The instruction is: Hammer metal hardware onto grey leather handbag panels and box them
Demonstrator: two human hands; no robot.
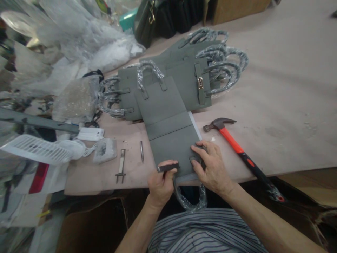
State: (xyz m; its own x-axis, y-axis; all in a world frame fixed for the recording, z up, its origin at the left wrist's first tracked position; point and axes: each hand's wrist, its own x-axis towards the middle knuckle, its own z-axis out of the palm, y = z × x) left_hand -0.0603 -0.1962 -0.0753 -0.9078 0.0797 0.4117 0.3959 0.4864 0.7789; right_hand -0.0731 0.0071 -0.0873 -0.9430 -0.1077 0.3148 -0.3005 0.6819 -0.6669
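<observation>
A grey bag panel (168, 126) lies flat across the table edge, with a plastic-wrapped handle at each end. Its near handle (191, 202) hangs over the edge toward my lap. My left hand (161, 184) is closed round a short, dark, flat bar (167, 167), whose tip is over the panel near the handle's base; I cannot make out its exact kind. My right hand (210, 167) grips the panel's right side, thumb and forefinger bent on its surface beside a small dark tab. A pale lining edge (194, 124) shows along that side.
Grey bag panels (171, 66) with wrapped handles lie stacked behind, one bearing a metal clasp (200, 83). A claw hammer (237, 147) rests at right, its handle past the edge. At left are a forked metal tool (121, 167), a metal rod (141, 151) and heaped plastic bags (79, 42).
</observation>
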